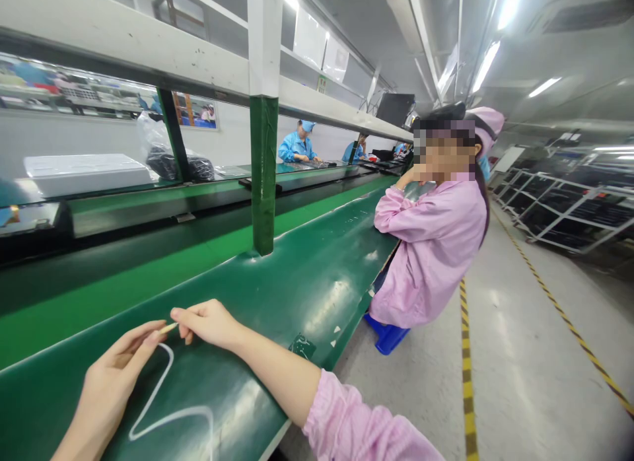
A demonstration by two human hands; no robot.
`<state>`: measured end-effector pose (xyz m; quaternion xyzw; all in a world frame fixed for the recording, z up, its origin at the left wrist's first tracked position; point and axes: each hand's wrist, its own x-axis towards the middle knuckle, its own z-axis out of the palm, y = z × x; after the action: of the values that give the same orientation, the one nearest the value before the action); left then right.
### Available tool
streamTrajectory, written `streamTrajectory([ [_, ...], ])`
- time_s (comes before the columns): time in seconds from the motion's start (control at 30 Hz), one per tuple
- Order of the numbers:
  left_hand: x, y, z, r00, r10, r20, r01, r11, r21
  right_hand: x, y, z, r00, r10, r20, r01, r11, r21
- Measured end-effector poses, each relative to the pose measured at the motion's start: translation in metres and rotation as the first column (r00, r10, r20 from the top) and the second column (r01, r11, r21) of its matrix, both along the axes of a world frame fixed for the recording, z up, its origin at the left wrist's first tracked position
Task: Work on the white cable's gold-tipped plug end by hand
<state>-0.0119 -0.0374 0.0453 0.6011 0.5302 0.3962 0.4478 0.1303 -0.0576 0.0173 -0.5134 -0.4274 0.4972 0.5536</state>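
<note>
My left hand (116, 365) is closed in a pinch on a small, pale yellow, stick-like piece (169, 328) above the green bench. The fingers of my right hand (208, 322) are pinched together at the other end of this piece, so the two hands almost meet. What the right fingertips grip there is partly hidden. Below the left fingertips a thin white cord (152, 400) starts, bends sharply on the bench and runs off the bottom of the view. Whether it joins the yellow piece I cannot tell.
The green bench (297, 283) carries a green and white post (263, 170). A co-worker in pink (430, 243) sits at right on a blue stool (386, 335). Beyond the bench are a lower green strip, a white box (89, 175) and co-workers in blue (297, 145). Racks (569, 200) stand at far right.
</note>
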Motion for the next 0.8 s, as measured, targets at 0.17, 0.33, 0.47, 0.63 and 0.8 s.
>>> streamTrajectory([
  [0.17, 0.002, -0.006, 0.009, 0.999, 0.034, 0.004, -0.032, 0.969, -0.244, -0.002, -0.003, 0.003, 0.999, 0.036, 0.012, -0.036, 0.999, -0.015],
  [0.33, 0.004, -0.004, 0.01, 0.998, 0.043, 0.053, -0.029, 0.971, -0.238, 0.0, -0.001, -0.001, 0.998, 0.057, -0.026, -0.054, 0.995, 0.088],
  [0.47, 0.005, -0.003, 0.008, 0.994, 0.036, 0.102, -0.012, 0.975, -0.221, 0.002, 0.001, -0.01, 1.0, 0.027, -0.006, -0.026, 0.986, 0.165],
  [0.63, 0.006, -0.004, 0.01, 0.998, 0.056, 0.032, -0.049, 0.982, -0.182, 0.003, 0.003, -0.012, 1.0, 0.02, -0.015, -0.017, 0.989, 0.148],
  [0.8, 0.005, -0.005, 0.015, 0.998, 0.059, 0.015, -0.055, 0.983, -0.177, 0.003, 0.001, -0.009, 1.0, -0.005, -0.019, 0.008, 0.991, 0.133],
])
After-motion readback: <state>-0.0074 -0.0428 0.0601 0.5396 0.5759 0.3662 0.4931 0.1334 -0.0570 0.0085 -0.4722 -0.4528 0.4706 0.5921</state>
